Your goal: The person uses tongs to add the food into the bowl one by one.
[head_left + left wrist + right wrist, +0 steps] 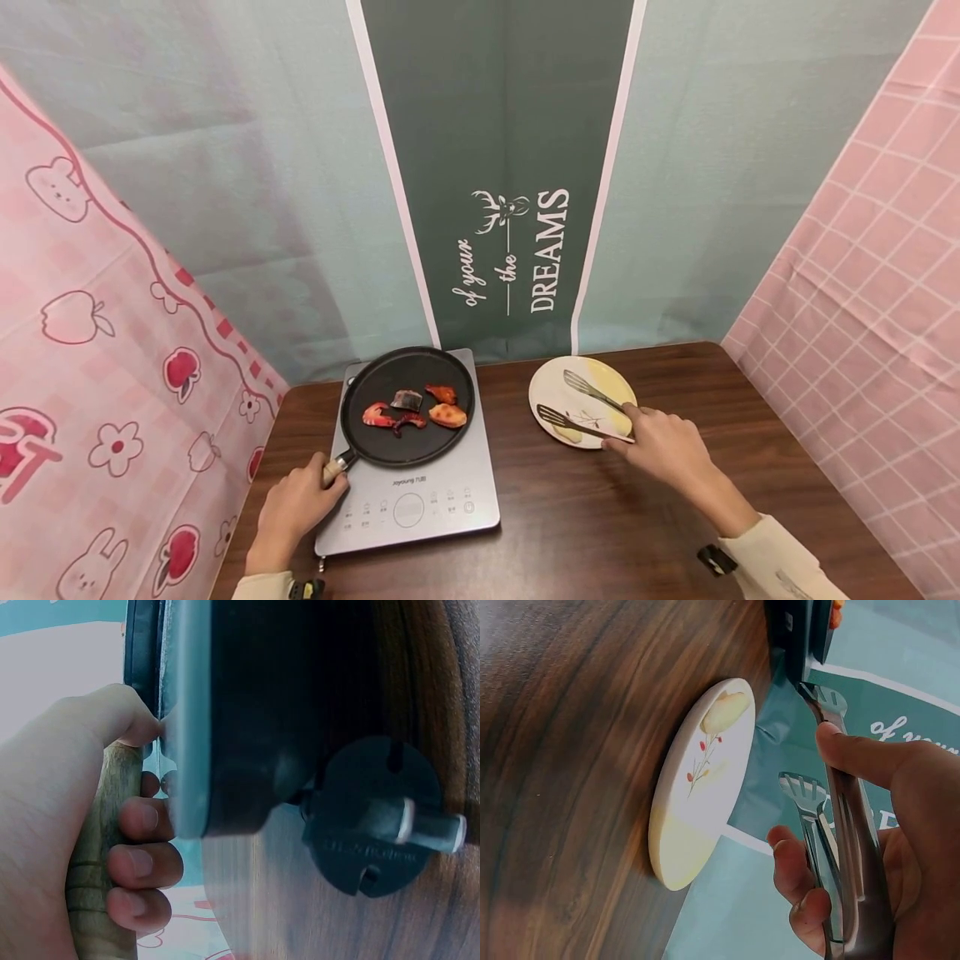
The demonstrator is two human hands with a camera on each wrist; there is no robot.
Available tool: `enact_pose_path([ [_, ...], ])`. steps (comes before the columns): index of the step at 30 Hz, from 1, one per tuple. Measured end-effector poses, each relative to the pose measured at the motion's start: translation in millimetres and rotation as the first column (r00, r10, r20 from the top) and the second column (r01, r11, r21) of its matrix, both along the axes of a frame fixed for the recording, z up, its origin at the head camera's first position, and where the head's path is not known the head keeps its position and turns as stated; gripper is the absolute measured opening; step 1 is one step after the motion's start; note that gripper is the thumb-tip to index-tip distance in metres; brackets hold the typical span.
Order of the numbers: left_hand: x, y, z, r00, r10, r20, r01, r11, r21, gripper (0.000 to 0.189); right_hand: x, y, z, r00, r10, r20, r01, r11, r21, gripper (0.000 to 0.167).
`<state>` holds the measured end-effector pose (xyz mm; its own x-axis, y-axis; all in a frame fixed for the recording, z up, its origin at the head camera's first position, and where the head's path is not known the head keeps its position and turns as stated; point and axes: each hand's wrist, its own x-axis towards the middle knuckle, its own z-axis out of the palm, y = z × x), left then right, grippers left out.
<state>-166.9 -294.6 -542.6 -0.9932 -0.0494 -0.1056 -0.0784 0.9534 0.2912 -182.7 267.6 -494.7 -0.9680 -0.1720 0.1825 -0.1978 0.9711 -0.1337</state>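
My left hand (296, 504) grips the wooden handle (105, 855) of a black frying pan (390, 450), its fingers curled round it. The pan sits on a silver-white induction cooker (442, 500). In it lie a shrimp (377, 415), a fish piece (407, 400), a dark red tentacle (409, 422), a reddish-brown piece (441, 393) and a yellow-orange piece (447, 415). My right hand (663, 446) holds metal tongs (859, 855), arms spread apart with nothing between them, above a round plate (615, 383). A pale yellow oval piece (726, 712) lies on the plate's edge.
The cooker and plate stand side by side on a dark wooden table (555, 525). Behind them hangs a green printed curtain (510, 125). Pink cloths hang at the left (112, 375) and right (862, 317). A black round plug (375, 817) appears under the cooker's edge.
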Motion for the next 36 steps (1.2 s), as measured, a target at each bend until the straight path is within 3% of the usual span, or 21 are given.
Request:
enact_pose_path([
  [19, 1.6, 0.5, 0.8, 1.0, 0.001, -0.014, -0.001, 1.0, -0.002, 0.028, 19.9, 18, -9.0, 0.999, -0.026, 0.036, 0.026, 1.0, -0.007, 0.063],
  [36, 1.3, 0.4, 0.6, 1.0, -0.002, -0.013, 0.002, 1.0, -0.005, 0.03, 27.0, 22, -26.6, 0.998, -0.027, 0.056, 0.029, 0.999, -0.031, 0.04],
])
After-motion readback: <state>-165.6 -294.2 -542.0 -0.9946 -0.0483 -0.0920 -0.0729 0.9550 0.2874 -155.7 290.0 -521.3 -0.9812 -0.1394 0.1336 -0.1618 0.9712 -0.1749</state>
